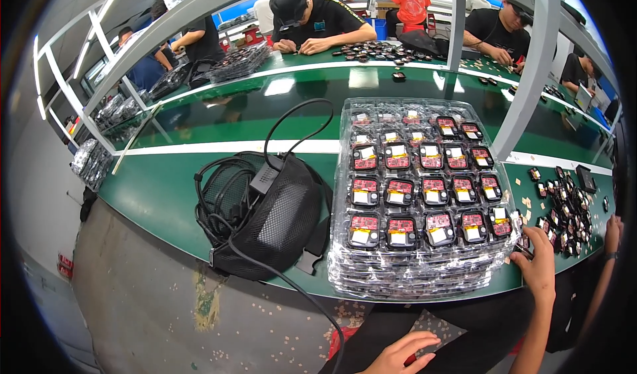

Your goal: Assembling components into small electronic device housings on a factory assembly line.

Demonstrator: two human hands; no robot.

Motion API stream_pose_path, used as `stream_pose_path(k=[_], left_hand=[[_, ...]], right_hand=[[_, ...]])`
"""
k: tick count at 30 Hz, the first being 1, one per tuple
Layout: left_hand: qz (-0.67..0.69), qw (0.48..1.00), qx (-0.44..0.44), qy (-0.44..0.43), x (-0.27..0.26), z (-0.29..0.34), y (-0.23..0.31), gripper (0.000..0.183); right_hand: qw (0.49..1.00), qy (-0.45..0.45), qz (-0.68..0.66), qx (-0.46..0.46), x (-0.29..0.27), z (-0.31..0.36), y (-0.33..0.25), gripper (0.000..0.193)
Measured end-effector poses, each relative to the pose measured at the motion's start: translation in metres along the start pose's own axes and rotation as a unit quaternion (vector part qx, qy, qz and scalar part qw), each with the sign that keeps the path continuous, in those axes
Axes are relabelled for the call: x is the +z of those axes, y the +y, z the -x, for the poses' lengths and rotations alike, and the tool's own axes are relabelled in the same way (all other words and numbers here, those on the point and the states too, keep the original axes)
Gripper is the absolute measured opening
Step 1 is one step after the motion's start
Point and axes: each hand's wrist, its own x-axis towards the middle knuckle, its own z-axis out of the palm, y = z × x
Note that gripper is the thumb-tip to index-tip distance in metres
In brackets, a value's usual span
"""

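Note:
My left hand (403, 354) is low at the lower edge, fingers stretched out and apart with nothing in them, over my dark-clothed lap. At the right side of the tray stack my right hand (541, 268) has its thumb and fingers closed around a small black device (523, 249), mostly hidden by the fingers. Beside it stands a tall stack of clear plastic trays (411, 274). In the top tray's pockets sit rows of small black-cased devices (434, 191) with red circuit boards, white labels and yellow tape.
A black mesh bag (285, 208) with cables lies left of the trays on the green bench (159, 195). Loose devices (564, 215) are heaped at right. Another person's arm (602, 274) is at the far right. Grey metal posts (531, 75) rise beyond; people work opposite.

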Motion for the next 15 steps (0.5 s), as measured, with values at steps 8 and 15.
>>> stream_pose_path(k=[8, 15], left_hand=[[-0.007, 0.999, -0.024, 0.033, -0.011, -0.005, 0.005, 0.027], [0.336, 0.924, -0.182, 0.006, -0.01, -0.002, -0.008, 0.032]], right_hand=[[0.996, 0.07, -0.062, 0.015, -0.009, 0.02, -0.033, 0.065], [0.941, -0.012, -0.254, -0.222, -0.003, 0.07, -0.069, 0.089]])
